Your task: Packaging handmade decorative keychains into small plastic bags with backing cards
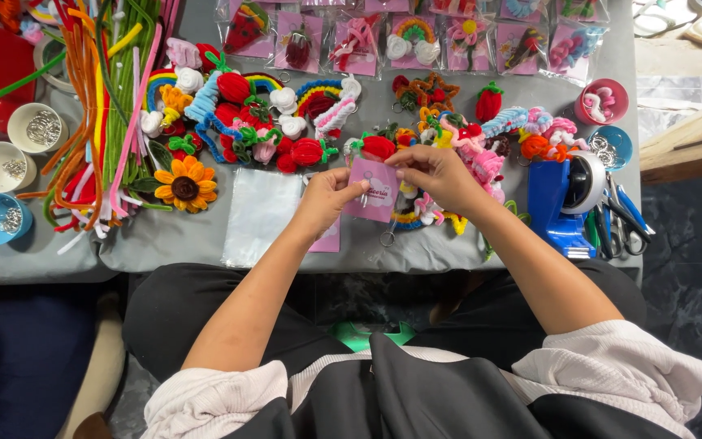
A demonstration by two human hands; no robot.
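Pink backing card (373,190) sits pinched between both hands above the grey table (172,244), its long axis roughly upright in the view and tilted slightly. Left hand (328,197) grips its lower left edge; right hand (436,173) nips the top corner with closed fingertips. Beyond the grip, a row of bagged pipe-cleaner charms (416,36) looks finished, while loose charms (286,122) just past the card and clear bags (260,213) left of it apparently remain unpacked.
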